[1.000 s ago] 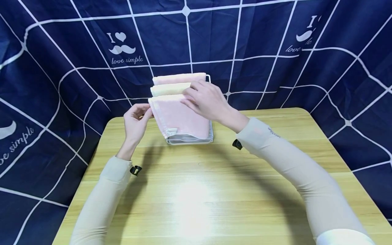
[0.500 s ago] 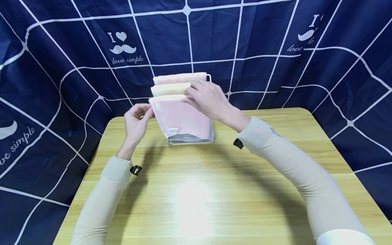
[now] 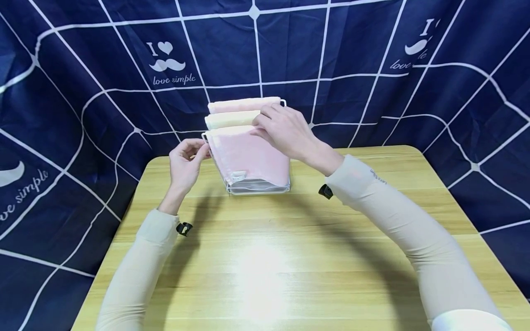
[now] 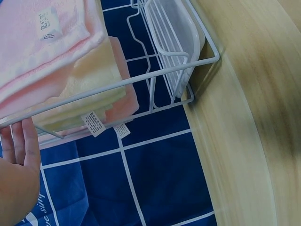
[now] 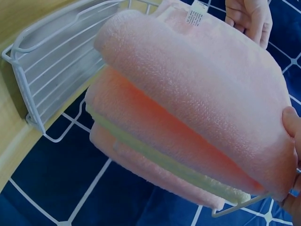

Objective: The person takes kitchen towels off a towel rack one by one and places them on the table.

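At twelve o'clock on the wood-grain table (image 3: 265,234), the left hand (image 3: 184,168) grips the upright white wire rack (image 4: 150,75) at nine; the right hand (image 3: 290,133) pinches the front pink plush towel (image 3: 252,154) at two; uneven tugging (light-looking frame) could skew it

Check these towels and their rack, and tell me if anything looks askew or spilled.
Slightly askew: the front pink towel has an uneven lower edge, rising beside its white tag rather than hanging straight. It also leaves the left front top corner of the white rack bare. No spill shows.
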A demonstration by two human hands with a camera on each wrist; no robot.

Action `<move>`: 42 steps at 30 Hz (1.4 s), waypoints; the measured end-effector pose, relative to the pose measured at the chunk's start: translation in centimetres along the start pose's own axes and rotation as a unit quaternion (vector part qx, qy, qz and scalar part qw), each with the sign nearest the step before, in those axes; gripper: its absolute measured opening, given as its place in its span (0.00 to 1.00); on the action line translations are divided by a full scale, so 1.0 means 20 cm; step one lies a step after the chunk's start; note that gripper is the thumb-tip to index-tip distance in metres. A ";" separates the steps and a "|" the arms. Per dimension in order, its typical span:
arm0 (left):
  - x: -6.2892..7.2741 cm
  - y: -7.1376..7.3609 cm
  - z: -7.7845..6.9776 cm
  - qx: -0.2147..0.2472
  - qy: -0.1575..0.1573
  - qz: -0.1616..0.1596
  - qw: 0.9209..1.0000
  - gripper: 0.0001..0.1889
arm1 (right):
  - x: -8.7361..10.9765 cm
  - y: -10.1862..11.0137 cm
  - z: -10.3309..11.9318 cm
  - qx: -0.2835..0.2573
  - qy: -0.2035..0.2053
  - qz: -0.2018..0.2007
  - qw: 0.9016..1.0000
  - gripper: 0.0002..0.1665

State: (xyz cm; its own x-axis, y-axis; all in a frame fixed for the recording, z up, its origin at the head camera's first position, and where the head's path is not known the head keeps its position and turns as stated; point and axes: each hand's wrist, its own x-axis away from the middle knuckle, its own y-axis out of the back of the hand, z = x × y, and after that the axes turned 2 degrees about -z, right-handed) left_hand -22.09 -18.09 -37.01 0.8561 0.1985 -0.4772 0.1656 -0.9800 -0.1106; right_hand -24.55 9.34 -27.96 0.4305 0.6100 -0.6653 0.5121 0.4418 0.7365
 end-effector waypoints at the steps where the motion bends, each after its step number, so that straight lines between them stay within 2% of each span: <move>1: 0.00 0.00 0.00 -0.001 0.000 0.000 1.000 0.09 | 0.00 0.00 0.00 0.000 0.001 -0.002 1.000 0.17; 7: -0.01 0.00 0.00 0.001 -0.002 0.002 1.000 0.04 | -0.01 0.02 -0.02 -0.017 0.006 -0.038 0.999 0.16; 11: -0.01 0.00 0.01 -0.003 -0.004 0.000 1.000 0.04 | -0.03 0.06 -0.03 -0.036 0.004 -0.064 0.997 0.16; 16: -0.02 0.00 0.01 -0.006 0.000 -0.004 1.000 0.03 | -0.05 0.12 -0.05 -0.043 0.001 -0.078 0.996 0.16; 23: -0.01 0.00 0.00 -0.013 0.006 -0.006 1.000 0.09 | -0.04 0.17 -0.07 -0.037 0.008 -0.111 0.993 0.18; 28: -0.01 0.00 0.00 -0.012 0.010 -0.005 1.000 0.12 | -0.02 0.21 -0.07 -0.027 -0.008 -0.132 0.991 0.19; 42: 0.00 0.00 0.00 -0.017 0.003 -0.005 1.000 0.09 | 0.01 0.36 -0.09 -0.024 -0.045 -0.165 0.985 0.19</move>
State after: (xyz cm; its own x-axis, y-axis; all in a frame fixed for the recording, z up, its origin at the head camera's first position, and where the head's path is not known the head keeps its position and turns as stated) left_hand -22.03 -18.08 -36.99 0.8567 0.2087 -0.4717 0.1910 -0.9778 -0.0856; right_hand -22.10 13.76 -22.57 0.3111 0.3677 -0.8764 0.6000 0.6391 0.4811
